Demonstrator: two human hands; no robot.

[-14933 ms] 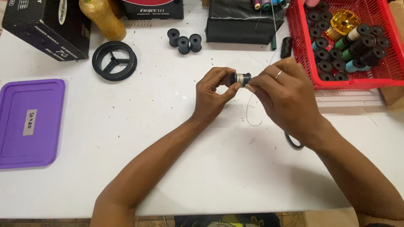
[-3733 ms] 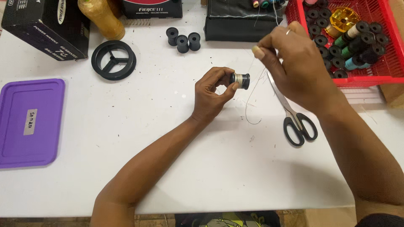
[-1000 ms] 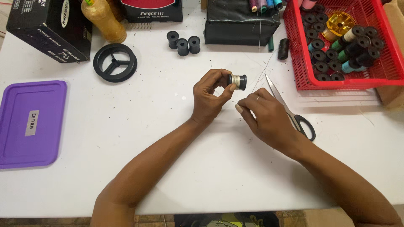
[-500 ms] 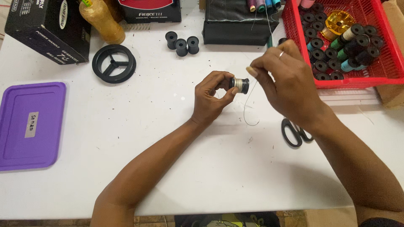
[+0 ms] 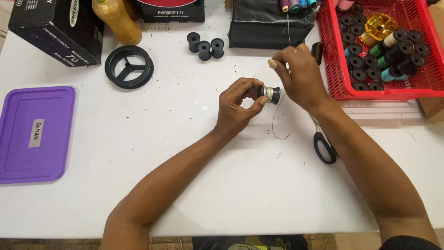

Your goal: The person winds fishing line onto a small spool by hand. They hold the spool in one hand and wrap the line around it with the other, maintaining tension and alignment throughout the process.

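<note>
1. Counter [image 5: 194, 176]: white work surface that carries everything below.
2. Purple tray lid [image 5: 34, 134]: flat, at 9 o'clock from the hands, well apart from them.
3. Red basket [image 5: 333, 69]: at 2 o'clock, filled with black bobbins and a few wound with coloured thread; the right hand lies just beside its near wall.
4. Black boxes: one [image 5: 55, 30] at 10 o'clock, another [image 5: 270, 28] at 12 o'clock with thread spools on top.
5. Black spoked wheel [image 5: 129, 66]: flat on the counter at 10 o'clock.
6. Left hand [image 5: 238, 109]: near the centre, fingertips closed around one end of the bobbin and holding it clear of the counter.
7. Right hand [image 5: 300, 76]: at 1 o'clock from the bobbin, thumb and forefinger pinched shut on a fine thread [image 5: 280, 125], drawn up and away.
8. Scissors [image 5: 323, 146]: black-handled, on the counter at 4 o'clock, partly hidden under the right forearm.
9. Three empty black bobbins [image 5: 205, 46]: upright in a cluster at 11 o'clock.
10. Bobbin [image 5: 269, 94]: small, black, with pale thread wound on its core. Its long axis runs roughly 9 to 3 o'clock, free end toward the right hand. The left hand grips it; the right hand is just beside it. A loose loop of thread hangs below at 6 o'clock.
</note>
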